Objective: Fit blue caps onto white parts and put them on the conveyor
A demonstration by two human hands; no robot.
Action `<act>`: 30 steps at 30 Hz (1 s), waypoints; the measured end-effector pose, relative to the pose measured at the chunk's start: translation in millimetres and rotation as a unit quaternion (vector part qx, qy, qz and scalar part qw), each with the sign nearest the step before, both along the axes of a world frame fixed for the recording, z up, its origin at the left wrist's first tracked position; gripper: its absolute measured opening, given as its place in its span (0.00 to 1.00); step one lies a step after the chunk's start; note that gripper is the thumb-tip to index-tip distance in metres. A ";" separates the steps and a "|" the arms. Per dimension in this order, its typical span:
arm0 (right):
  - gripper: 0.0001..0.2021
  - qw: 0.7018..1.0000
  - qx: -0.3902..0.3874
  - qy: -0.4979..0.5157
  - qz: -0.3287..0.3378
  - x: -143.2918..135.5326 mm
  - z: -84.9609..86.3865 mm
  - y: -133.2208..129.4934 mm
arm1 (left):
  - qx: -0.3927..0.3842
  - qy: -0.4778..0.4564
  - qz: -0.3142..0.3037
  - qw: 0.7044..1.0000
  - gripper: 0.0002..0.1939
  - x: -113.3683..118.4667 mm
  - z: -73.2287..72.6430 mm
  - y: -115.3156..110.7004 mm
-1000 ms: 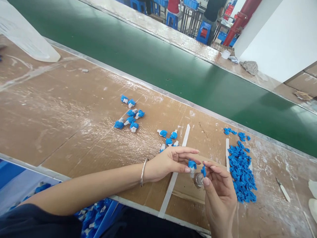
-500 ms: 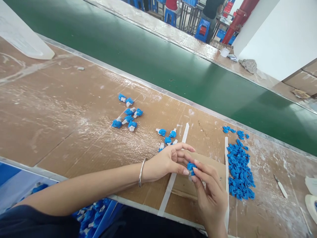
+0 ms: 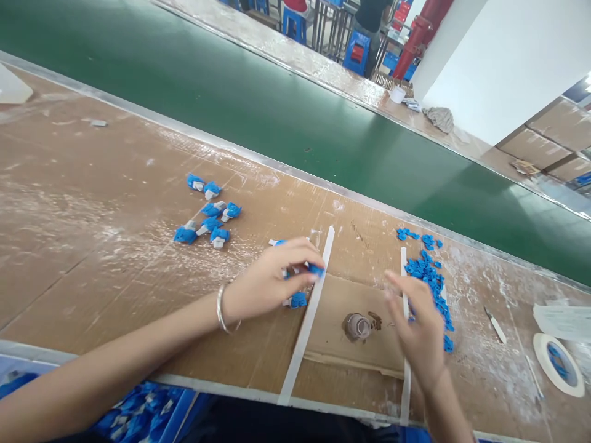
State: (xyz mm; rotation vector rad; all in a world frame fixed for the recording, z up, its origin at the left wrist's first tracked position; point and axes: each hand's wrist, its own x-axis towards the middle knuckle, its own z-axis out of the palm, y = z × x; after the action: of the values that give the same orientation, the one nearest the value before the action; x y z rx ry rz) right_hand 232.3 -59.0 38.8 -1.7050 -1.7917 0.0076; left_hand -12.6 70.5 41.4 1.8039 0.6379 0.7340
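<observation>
Between the thumb and fingers of my left hand (image 3: 281, 271) is a small blue piece (image 3: 316, 269), held above the left white tape strip (image 3: 307, 326). Several blue-and-white pieces (image 3: 218, 237) lie on the table to the left, and a few more sit under and beside my left hand. My right hand (image 3: 418, 320) is slightly blurred, its fingers apart and nothing seen between them, over the right tape strip (image 3: 405, 381). Beside it is a pile of blue pieces (image 3: 427, 271), partly hidden by the hand. A small jar (image 3: 357, 327) stands on the cardboard (image 3: 332, 351) between the strips.
A green belt (image 3: 258, 117) runs behind the table. At the right lie a white-handled tool (image 3: 496, 326), a tape roll (image 3: 541, 363) and a thin stick. Below the front edge, a blue bin (image 3: 184, 412) holds blue pieces. People sit in the background.
My hands have moved apart. The left went leftward with the blue piece, while the right let go of it and moved right. The small jar has come into sight, and the view has shifted.
</observation>
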 end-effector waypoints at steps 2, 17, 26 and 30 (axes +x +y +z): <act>0.15 0.993 -0.013 -0.097 -0.064 40.5 -3.5 9.5 | 0.210 0.129 0.117 0.962 0.10 -11.9 0.5 22.0; 0.20 0.969 -0.132 -0.186 -0.093 85.9 -42.8 12.0 | 0.296 0.205 0.085 0.929 0.13 -14.6 -17.9 44.9; 0.20 0.968 -0.141 -0.188 -0.091 90.8 -39.4 15.9 | 0.313 0.308 -0.148 0.886 0.06 -13.1 2.1 0.3; 0.22 0.970 -0.131 -0.185 -0.086 89.0 -40.3 17.2 | 0.377 0.359 -0.147 0.841 0.06 -8.5 -2.8 -16.4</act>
State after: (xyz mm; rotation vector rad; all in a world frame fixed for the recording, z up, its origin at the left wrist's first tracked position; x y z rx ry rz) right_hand 321.3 -41.9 -1.5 -2.1616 -1.9684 -0.1671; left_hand -21.1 54.1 38.6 2.8850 0.5433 0.0345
